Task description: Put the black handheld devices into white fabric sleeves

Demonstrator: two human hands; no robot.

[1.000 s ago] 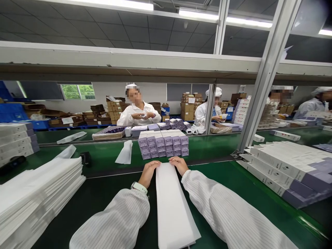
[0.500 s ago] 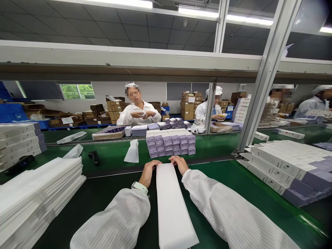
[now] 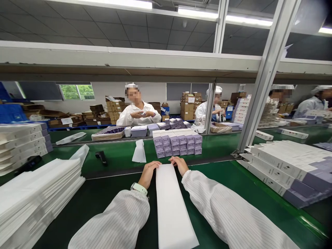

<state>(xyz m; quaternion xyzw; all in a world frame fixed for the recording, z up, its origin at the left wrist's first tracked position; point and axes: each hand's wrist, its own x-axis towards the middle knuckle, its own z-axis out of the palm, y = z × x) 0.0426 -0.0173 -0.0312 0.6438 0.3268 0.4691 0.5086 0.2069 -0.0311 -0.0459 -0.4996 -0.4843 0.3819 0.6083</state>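
Note:
A long white foam sleeve [image 3: 172, 204] lies lengthwise on the green table [image 3: 103, 197] between my forearms. My left hand [image 3: 148, 173] pinches its far left corner, fingers curled. At the far right corner, my right hand [image 3: 178, 164] grips the sleeve the same way. Just beyond my hands, a block of stacked purple-and-white boxes [image 3: 178, 142] rides on the green conveyor belt [image 3: 116, 155].
A tall stack of white foam sleeves [image 3: 36, 197] sits at my left. Long white-and-purple boxes [image 3: 287, 169] are stacked at my right, more [image 3: 22, 143] at far left. A black scanner [image 3: 101, 157] and loose sleeves [image 3: 139, 152] lie on the belt. Other workers sit across.
The belt has carried the purple box block, loose sleeves and black scanner to the right. My hands stay on the sleeve's far end.

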